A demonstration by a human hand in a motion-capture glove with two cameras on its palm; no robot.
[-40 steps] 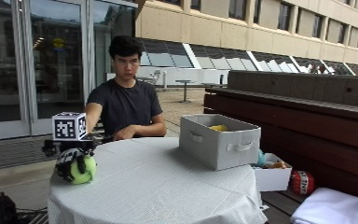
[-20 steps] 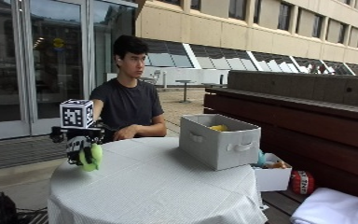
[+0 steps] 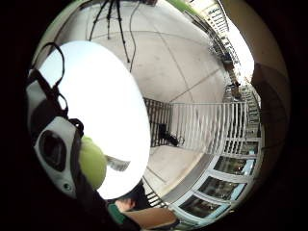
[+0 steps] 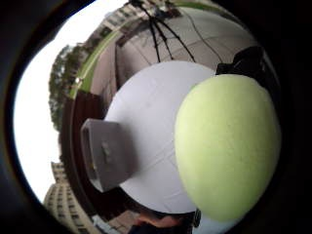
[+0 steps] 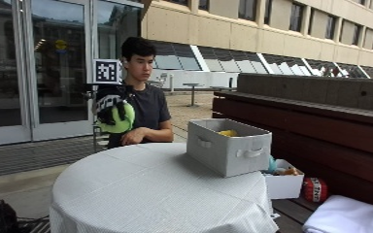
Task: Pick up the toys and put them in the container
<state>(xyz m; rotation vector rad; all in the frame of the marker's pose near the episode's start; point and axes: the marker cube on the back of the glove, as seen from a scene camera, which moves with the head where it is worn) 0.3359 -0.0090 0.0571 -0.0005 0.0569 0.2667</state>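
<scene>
So the big round worktop (image 5: 154, 189) with its white cloth takes up most of the scene, and the grey fabric container (image 5: 228, 145) sits on its far side from the hand, with something yellow (image 5: 227, 133) already showing inside. The lime-green toy (image 5: 116, 118) isn't on the worktop at all: it's up in the air, held in the gloved right hand (image 5: 110, 109) at about chest height, well apart from the container.

Judging by looks, the toy is a smooth, rounded, egg-ish thing, probably light and maybe a bit squishy, so it shouldn't be fragile. A smooth round shape can roll out of a grasp though, so wrapping around its widest part seems the sensible hold.

That's pretty much how it sits now. The fingers are curled round the toy from above and behind, with the green bulging out below and in front of them. In the thumb side palm view it fills much of the frame, right up against the palm.
</scene>
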